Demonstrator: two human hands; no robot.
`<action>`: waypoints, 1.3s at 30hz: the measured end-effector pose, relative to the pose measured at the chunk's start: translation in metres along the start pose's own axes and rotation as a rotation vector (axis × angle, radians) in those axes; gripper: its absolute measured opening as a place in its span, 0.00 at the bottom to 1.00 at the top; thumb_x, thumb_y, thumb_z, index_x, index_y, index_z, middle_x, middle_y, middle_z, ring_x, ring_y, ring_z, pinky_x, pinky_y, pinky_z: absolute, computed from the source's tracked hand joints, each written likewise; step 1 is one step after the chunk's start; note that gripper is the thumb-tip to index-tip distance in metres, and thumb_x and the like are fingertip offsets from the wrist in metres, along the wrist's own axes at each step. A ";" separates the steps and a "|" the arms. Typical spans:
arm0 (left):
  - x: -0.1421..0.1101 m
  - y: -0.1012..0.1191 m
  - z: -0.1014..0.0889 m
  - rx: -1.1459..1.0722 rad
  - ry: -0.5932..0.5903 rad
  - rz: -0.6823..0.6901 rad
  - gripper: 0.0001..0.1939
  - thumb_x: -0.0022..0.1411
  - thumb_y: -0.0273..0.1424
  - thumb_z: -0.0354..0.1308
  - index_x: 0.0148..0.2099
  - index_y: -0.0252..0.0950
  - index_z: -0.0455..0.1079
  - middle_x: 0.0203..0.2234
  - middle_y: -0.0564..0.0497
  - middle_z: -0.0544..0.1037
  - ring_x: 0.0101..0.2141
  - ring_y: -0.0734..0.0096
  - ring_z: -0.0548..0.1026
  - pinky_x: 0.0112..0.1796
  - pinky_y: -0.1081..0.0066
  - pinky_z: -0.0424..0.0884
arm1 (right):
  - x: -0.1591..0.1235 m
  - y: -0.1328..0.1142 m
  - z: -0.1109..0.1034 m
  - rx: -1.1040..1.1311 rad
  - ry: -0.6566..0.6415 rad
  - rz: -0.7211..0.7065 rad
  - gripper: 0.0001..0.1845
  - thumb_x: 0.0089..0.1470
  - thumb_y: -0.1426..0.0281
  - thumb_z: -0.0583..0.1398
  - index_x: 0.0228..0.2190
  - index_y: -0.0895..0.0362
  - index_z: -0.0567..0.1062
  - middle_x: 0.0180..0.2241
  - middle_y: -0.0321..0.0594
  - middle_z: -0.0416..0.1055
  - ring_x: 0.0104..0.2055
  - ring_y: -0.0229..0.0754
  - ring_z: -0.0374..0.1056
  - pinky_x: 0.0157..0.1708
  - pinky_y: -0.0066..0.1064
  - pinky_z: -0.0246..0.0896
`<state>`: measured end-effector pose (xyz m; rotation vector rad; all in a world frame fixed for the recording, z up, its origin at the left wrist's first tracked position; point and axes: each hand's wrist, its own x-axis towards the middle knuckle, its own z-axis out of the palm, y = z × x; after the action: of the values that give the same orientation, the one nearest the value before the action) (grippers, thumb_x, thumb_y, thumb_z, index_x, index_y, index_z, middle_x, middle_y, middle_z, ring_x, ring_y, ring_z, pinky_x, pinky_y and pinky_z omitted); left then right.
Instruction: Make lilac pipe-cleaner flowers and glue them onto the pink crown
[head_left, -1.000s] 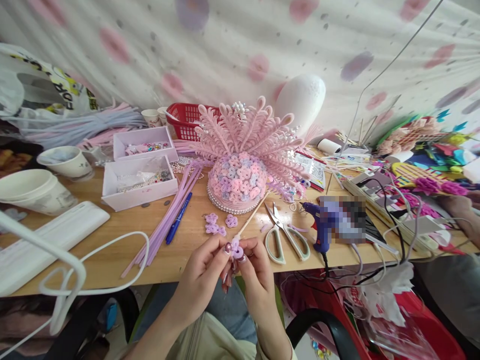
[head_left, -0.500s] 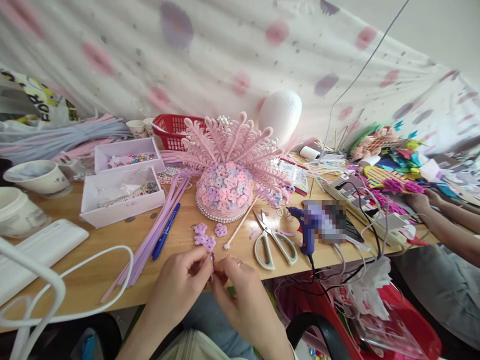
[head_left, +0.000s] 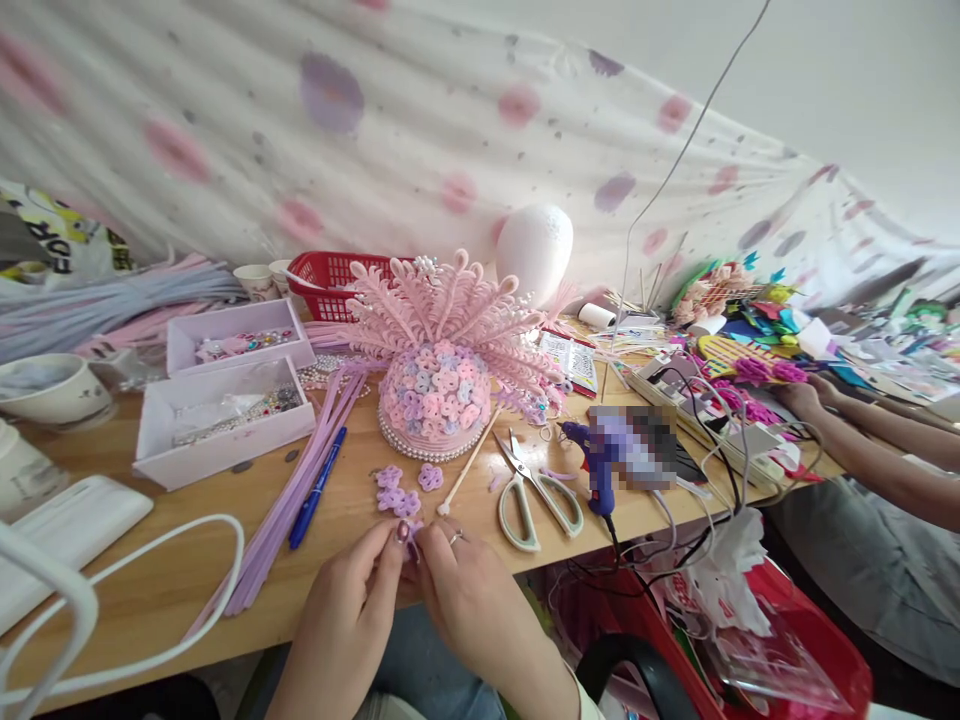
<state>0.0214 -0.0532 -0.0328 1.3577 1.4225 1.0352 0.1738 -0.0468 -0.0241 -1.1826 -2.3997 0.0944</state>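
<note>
At the table's front edge my left hand (head_left: 345, 600) and my right hand (head_left: 476, 595) meet, their fingers pinched on a small purple pipe cleaner piece (head_left: 412, 537), mostly hidden by the fingertips. Just beyond them lie several purple pipe cleaner flowers (head_left: 397, 494), one of them apart from the cluster. Behind those stands a pink headpiece (head_left: 435, 395), its dome covered in pink, lilac and blue flowers with a pearl rim and a fan of fluffy pink plumes. A thin stick (head_left: 466, 470) and open scissors (head_left: 534, 490) rest right of the flowers.
A blue glue gun (head_left: 600, 470) with a cable stands right of the scissors. Left are a blue pen (head_left: 318, 488), purple pipe cleaners (head_left: 289, 510), white boxes (head_left: 225, 455) and a white cable (head_left: 180, 640). Another person's hands (head_left: 802, 398) work at far right.
My hands have drawn closer together, with the left thumb now turned up over the purple piece. The view has shifted, so the table's things sit slightly further left and lower.
</note>
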 end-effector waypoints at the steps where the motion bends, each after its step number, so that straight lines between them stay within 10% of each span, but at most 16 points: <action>1: -0.001 -0.002 0.000 -0.019 -0.027 0.000 0.16 0.66 0.42 0.56 0.45 0.39 0.78 0.42 0.42 0.84 0.43 0.52 0.81 0.44 0.63 0.78 | 0.000 0.001 0.000 0.006 0.003 -0.003 0.11 0.65 0.80 0.48 0.36 0.57 0.67 0.29 0.44 0.72 0.28 0.46 0.67 0.28 0.33 0.59; 9: -0.003 0.002 0.002 -0.091 -0.029 -0.004 0.16 0.66 0.41 0.56 0.46 0.37 0.77 0.45 0.42 0.83 0.48 0.52 0.80 0.50 0.61 0.75 | 0.001 0.011 -0.008 0.001 0.068 -0.112 0.11 0.67 0.76 0.48 0.38 0.59 0.69 0.30 0.45 0.73 0.31 0.47 0.66 0.31 0.35 0.63; 21: 0.007 0.029 0.007 -0.144 -0.093 -0.087 0.15 0.61 0.44 0.56 0.28 0.38 0.68 0.22 0.52 0.75 0.25 0.63 0.76 0.26 0.70 0.75 | -0.003 0.012 -0.012 -0.108 0.020 -0.192 0.10 0.66 0.77 0.50 0.39 0.60 0.71 0.31 0.46 0.73 0.31 0.47 0.66 0.31 0.36 0.65; 29: 0.007 0.018 -0.001 -0.296 -0.161 -0.263 0.13 0.56 0.42 0.60 0.28 0.40 0.64 0.18 0.55 0.74 0.21 0.66 0.74 0.24 0.70 0.74 | 0.013 0.001 -0.022 -0.281 -0.223 -0.289 0.05 0.58 0.77 0.62 0.37 0.60 0.71 0.30 0.42 0.72 0.29 0.47 0.68 0.23 0.35 0.57; 39: -0.009 0.011 0.003 -0.527 -0.021 -0.050 0.20 0.62 0.48 0.60 0.29 0.36 0.67 0.22 0.56 0.69 0.25 0.73 0.69 0.25 0.78 0.69 | 0.031 0.003 -0.038 -0.172 0.028 -0.470 0.14 0.65 0.73 0.51 0.28 0.57 0.70 0.23 0.37 0.68 0.25 0.42 0.60 0.22 0.35 0.48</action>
<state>0.0275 -0.0615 -0.0227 0.9394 1.0585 1.2486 0.1758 -0.0264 0.0203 -0.6505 -2.6320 -0.2807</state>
